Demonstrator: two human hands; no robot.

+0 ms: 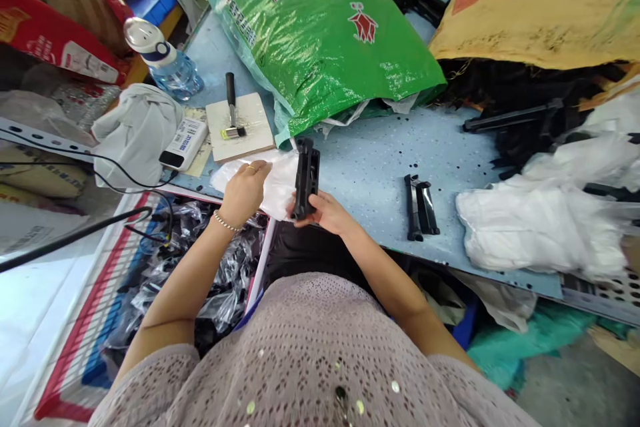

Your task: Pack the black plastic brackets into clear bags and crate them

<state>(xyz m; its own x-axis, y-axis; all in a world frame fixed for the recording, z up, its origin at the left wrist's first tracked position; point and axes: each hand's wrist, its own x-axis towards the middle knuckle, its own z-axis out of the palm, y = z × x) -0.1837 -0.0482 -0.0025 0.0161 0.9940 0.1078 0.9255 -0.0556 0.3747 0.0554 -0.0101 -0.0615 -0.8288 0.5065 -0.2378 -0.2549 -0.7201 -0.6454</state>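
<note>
My right hand (325,211) is closed around a black plastic part (306,180), a long piece with a slotted frame, held upright over the table's front edge. To its left, my left hand (246,192) has its fingers bent together in a pinch above a thin white plastic bag (280,190). What lies between those fingertips, if anything, is hidden. The bag spreads under the left hand and reaches the black part. Two similar black parts (420,208) lie side by side on the blue speckled table (365,167), to the right of my right hand.
A green sack (340,47) and a yellow sack (540,7) stand behind. White bags (535,233) are piled right. At left are a brush (231,107) on a board (255,123), a white device (185,143) and a water bottle (170,63). A basket (75,320) of wrapped parts sits below.
</note>
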